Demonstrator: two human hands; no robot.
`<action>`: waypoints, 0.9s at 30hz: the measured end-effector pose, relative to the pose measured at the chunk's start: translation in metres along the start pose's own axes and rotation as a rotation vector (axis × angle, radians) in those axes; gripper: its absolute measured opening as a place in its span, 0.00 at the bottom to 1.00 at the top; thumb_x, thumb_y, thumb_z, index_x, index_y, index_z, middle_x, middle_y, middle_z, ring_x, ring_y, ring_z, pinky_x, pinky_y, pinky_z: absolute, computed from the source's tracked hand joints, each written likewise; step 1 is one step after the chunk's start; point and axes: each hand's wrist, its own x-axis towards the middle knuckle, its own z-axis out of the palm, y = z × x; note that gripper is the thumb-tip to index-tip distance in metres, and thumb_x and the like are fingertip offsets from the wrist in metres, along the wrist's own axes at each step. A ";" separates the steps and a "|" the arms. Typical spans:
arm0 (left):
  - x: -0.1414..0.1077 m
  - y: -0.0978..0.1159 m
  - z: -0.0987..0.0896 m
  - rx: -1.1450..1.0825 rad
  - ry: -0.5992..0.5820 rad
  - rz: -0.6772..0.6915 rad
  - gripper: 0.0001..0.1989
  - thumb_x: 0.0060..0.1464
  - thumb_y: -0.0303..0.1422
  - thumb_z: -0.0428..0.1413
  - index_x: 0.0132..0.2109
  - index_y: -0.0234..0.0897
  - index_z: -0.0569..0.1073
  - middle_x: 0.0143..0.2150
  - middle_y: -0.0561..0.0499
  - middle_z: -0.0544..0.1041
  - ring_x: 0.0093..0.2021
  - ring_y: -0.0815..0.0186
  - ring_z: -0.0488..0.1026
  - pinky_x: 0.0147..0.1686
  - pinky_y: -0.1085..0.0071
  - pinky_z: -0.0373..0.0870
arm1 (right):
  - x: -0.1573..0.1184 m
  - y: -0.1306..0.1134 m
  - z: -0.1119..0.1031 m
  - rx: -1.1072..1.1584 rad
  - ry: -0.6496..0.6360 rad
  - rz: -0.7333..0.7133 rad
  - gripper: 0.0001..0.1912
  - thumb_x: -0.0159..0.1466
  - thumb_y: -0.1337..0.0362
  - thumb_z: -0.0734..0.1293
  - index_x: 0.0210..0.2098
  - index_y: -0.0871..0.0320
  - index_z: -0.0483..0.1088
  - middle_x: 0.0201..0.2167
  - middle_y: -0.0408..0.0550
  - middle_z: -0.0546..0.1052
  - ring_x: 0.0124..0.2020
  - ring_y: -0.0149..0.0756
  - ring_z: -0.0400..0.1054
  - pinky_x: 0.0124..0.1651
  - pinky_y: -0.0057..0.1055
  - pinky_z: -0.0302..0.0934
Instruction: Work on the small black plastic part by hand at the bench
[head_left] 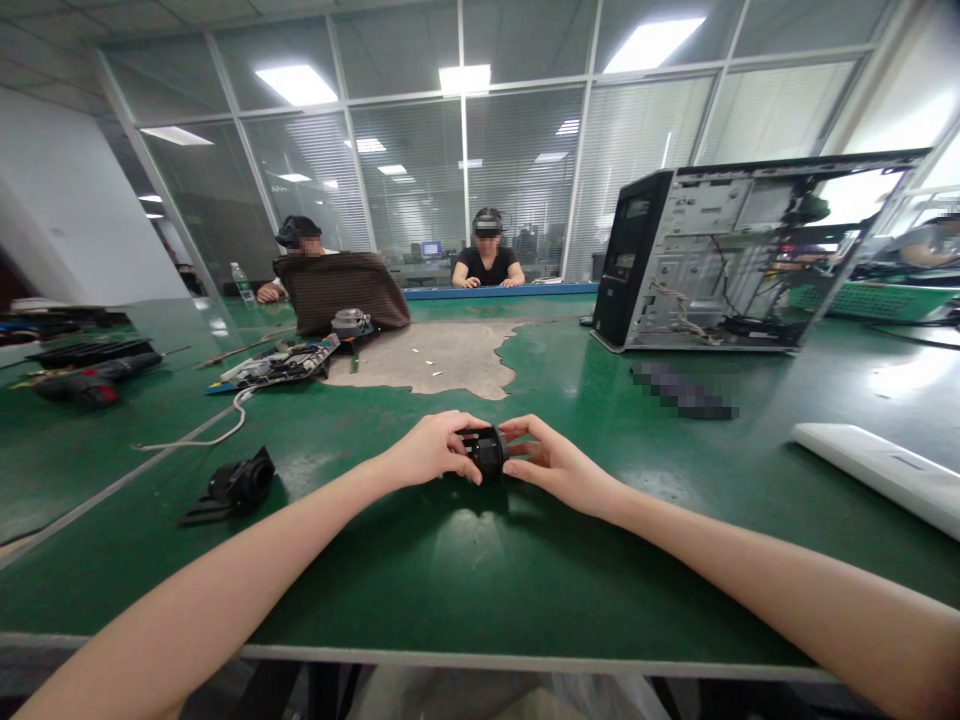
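A small black cylindrical part (490, 453) is held between both hands just above the green table (420, 590). My left hand (435, 448) grips its left side, thumb at the front and fingers behind. On the right side, the thumb and fingertips of my right hand (546, 458) pinch the part's round rim. Another black part (238, 486), with a round body and a flat bracket, lies on the table to the left of my left hand.
An open computer case (720, 255) stands at the back right, with a blurred dark object (684, 390) before it. A white device (885, 470) lies far right. Circuit boards (281, 365) and a cable lie back left. Two people sit across the table.
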 end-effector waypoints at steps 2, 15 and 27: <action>0.000 0.000 0.000 -0.002 0.000 0.001 0.33 0.30 0.31 0.67 0.48 0.35 0.68 0.32 0.53 0.73 0.26 0.69 0.71 0.25 0.75 0.66 | -0.001 0.001 -0.001 0.000 -0.017 0.004 0.16 0.56 0.63 0.67 0.41 0.56 0.59 0.43 0.49 0.68 0.43 0.36 0.68 0.44 0.37 0.63; 0.000 0.000 0.000 -0.011 -0.001 0.002 0.33 0.30 0.31 0.66 0.48 0.34 0.68 0.31 0.53 0.73 0.25 0.70 0.70 0.25 0.76 0.65 | 0.000 -0.001 0.000 -0.019 0.022 0.015 0.15 0.57 0.60 0.66 0.40 0.56 0.59 0.42 0.48 0.68 0.41 0.36 0.69 0.44 0.36 0.63; 0.000 -0.002 0.001 -0.019 0.003 0.006 0.33 0.29 0.31 0.67 0.48 0.34 0.68 0.32 0.53 0.73 0.26 0.69 0.71 0.24 0.76 0.65 | -0.001 -0.001 -0.001 -0.029 0.012 -0.038 0.10 0.58 0.60 0.65 0.35 0.56 0.60 0.38 0.46 0.69 0.43 0.36 0.67 0.46 0.36 0.63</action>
